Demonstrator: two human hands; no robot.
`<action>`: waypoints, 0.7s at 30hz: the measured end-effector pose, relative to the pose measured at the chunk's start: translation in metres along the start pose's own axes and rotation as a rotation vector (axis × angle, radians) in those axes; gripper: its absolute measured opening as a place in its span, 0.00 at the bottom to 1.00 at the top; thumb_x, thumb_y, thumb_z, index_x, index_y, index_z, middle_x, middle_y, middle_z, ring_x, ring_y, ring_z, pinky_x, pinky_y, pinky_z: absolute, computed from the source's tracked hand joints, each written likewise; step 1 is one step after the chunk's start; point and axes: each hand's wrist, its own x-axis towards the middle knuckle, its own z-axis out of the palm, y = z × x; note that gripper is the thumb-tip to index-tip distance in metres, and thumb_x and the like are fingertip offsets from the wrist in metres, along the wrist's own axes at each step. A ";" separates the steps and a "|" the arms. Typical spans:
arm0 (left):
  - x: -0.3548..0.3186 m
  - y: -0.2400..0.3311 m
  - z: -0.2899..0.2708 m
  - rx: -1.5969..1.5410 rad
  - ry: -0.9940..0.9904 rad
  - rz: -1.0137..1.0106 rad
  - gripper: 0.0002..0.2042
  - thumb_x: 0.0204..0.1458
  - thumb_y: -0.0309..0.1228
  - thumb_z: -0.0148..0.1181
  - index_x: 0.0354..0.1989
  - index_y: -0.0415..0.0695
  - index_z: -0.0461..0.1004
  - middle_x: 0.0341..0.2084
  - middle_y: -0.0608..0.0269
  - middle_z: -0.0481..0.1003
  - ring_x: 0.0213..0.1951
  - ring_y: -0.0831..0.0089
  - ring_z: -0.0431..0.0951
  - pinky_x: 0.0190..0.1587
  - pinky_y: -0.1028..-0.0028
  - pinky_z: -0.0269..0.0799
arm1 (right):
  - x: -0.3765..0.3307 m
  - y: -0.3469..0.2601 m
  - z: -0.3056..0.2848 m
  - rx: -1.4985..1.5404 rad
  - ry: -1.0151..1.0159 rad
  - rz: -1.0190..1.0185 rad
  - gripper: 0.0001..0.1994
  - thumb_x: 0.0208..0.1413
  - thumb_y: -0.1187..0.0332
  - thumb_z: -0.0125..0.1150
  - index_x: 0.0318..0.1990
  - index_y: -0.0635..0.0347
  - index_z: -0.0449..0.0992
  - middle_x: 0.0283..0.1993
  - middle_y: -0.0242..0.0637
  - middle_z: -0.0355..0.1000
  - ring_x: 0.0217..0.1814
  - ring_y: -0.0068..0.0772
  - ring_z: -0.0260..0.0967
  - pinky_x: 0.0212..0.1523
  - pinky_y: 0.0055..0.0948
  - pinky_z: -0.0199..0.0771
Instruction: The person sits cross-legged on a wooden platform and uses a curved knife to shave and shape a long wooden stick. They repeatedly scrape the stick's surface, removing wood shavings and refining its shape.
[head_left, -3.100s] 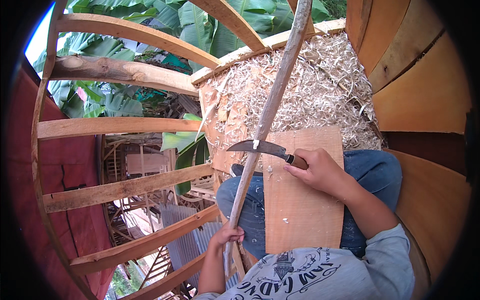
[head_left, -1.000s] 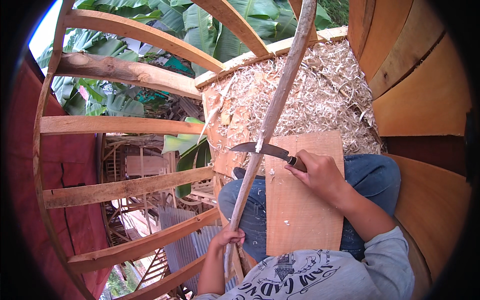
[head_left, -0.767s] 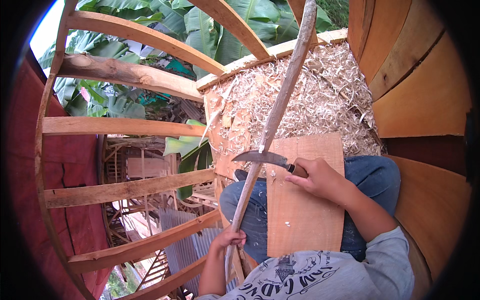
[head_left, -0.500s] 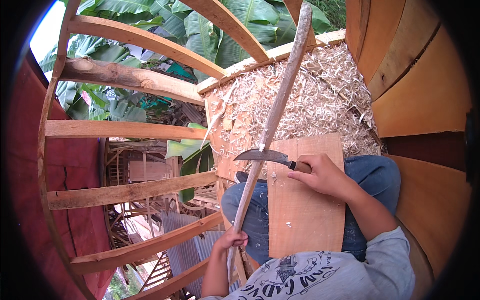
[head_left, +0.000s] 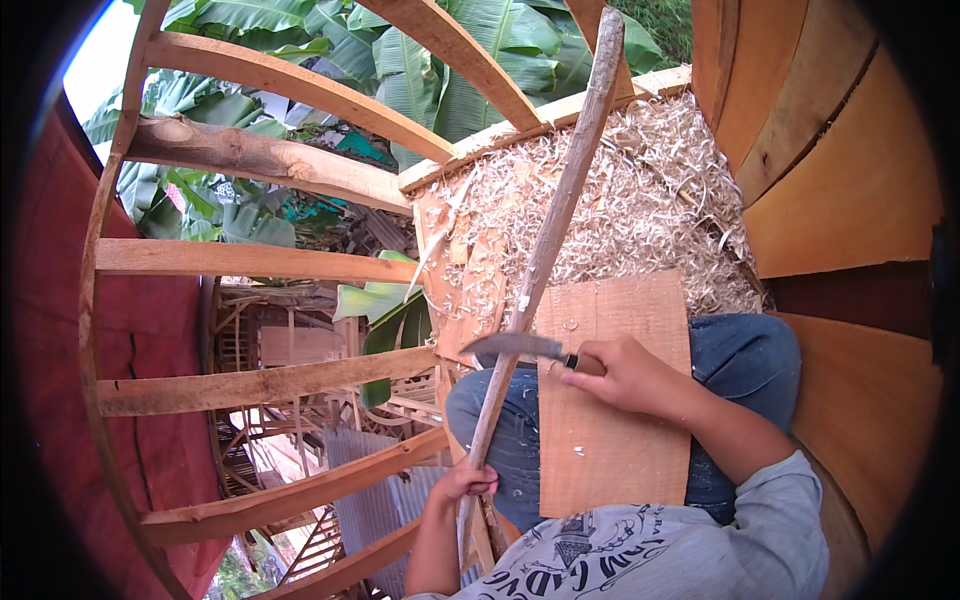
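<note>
A long pale wooden stick (head_left: 550,235) slants from beside my lap up toward the far railing. Its lower part is wrapped by the fingers of my left hand (head_left: 467,481), which is closed round it. My right hand (head_left: 632,374) grips the wooden handle of a curved knife (head_left: 520,346). The dark blade crosses the stick and touches it, its tip reaching past the left side. Just above the blade a small whitish cut spot shows on the stick. A flat wooden board (head_left: 615,450) lies across my legs under the right hand.
Curly wood shavings (head_left: 640,190) cover the floor beyond my knees. A wooden railing (head_left: 270,258) with several slats stands on the left, with banana leaves (head_left: 405,75) outside it. Wooden planks (head_left: 840,200) form a wall on the right. Red sheeting (head_left: 150,370) hangs at far left.
My right hand and the knife have moved down along the stick, closer to me. The left hand keeps its hold in nearly the same place.
</note>
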 end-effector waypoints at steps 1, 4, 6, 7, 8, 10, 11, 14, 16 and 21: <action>-0.003 0.002 0.005 -0.010 0.025 0.005 0.16 0.45 0.38 0.59 0.19 0.34 0.73 0.06 0.71 0.60 0.08 0.84 0.54 0.13 0.80 0.43 | 0.004 -0.005 -0.007 0.089 0.063 0.070 0.18 0.53 0.57 0.61 0.26 0.68 0.73 0.19 0.49 0.69 0.21 0.37 0.68 0.26 0.35 0.66; -0.003 0.000 0.005 -0.009 0.041 0.004 0.16 0.45 0.38 0.59 0.19 0.34 0.73 0.06 0.72 0.60 0.08 0.84 0.54 0.13 0.80 0.42 | 0.006 -0.003 -0.016 0.097 0.094 0.056 0.19 0.53 0.58 0.61 0.26 0.70 0.72 0.18 0.46 0.68 0.20 0.29 0.64 0.24 0.33 0.64; -0.002 -0.003 0.002 0.000 0.033 -0.001 0.16 0.45 0.38 0.60 0.19 0.35 0.73 0.06 0.72 0.60 0.08 0.84 0.54 0.14 0.80 0.42 | 0.002 0.000 -0.003 0.131 0.076 0.033 0.19 0.54 0.57 0.61 0.27 0.71 0.72 0.19 0.49 0.68 0.20 0.34 0.66 0.25 0.35 0.64; -0.002 -0.005 0.001 0.005 0.029 -0.003 0.16 0.45 0.38 0.60 0.19 0.35 0.73 0.06 0.72 0.60 0.08 0.84 0.54 0.14 0.80 0.42 | 0.003 -0.001 -0.002 0.123 0.064 0.030 0.19 0.54 0.57 0.61 0.27 0.71 0.72 0.19 0.50 0.69 0.20 0.36 0.66 0.25 0.35 0.64; -0.001 -0.005 0.001 0.010 0.025 -0.005 0.16 0.45 0.38 0.59 0.18 0.35 0.73 0.06 0.72 0.60 0.08 0.84 0.54 0.14 0.80 0.42 | 0.002 -0.003 -0.003 0.116 0.053 0.026 0.19 0.54 0.57 0.60 0.28 0.70 0.72 0.19 0.50 0.69 0.20 0.38 0.67 0.25 0.36 0.65; -0.001 -0.006 0.002 -0.006 0.036 0.001 0.16 0.45 0.38 0.59 0.19 0.35 0.73 0.06 0.72 0.60 0.08 0.85 0.54 0.14 0.80 0.42 | 0.002 -0.007 -0.008 0.105 0.029 0.021 0.20 0.54 0.56 0.59 0.28 0.70 0.72 0.20 0.53 0.69 0.21 0.44 0.68 0.26 0.37 0.66; -0.001 -0.006 0.002 -0.013 0.042 0.005 0.16 0.46 0.38 0.59 0.19 0.35 0.73 0.06 0.72 0.60 0.08 0.85 0.54 0.14 0.80 0.42 | 0.002 -0.003 -0.006 0.104 0.057 -0.002 0.19 0.54 0.58 0.60 0.27 0.69 0.71 0.19 0.49 0.68 0.20 0.39 0.65 0.25 0.35 0.64; -0.002 -0.002 0.002 -0.007 0.015 -0.014 0.15 0.45 0.37 0.60 0.19 0.35 0.73 0.06 0.72 0.60 0.08 0.85 0.54 0.14 0.80 0.42 | 0.003 0.005 -0.005 0.065 0.116 -0.050 0.17 0.54 0.61 0.61 0.25 0.67 0.69 0.16 0.44 0.65 0.17 0.32 0.60 0.22 0.33 0.61; -0.003 -0.002 0.002 -0.003 0.029 -0.016 0.15 0.45 0.37 0.60 0.19 0.35 0.73 0.06 0.72 0.60 0.09 0.85 0.54 0.14 0.80 0.42 | 0.002 0.007 -0.005 0.003 0.114 -0.042 0.17 0.53 0.60 0.61 0.24 0.66 0.69 0.17 0.46 0.67 0.17 0.37 0.64 0.22 0.34 0.63; -0.002 -0.002 0.001 -0.009 0.029 -0.042 0.14 0.45 0.36 0.60 0.19 0.35 0.73 0.07 0.71 0.62 0.09 0.85 0.55 0.14 0.80 0.43 | 0.001 0.011 0.000 -0.223 0.260 -0.125 0.16 0.52 0.59 0.63 0.25 0.63 0.68 0.19 0.47 0.69 0.22 0.48 0.70 0.24 0.39 0.69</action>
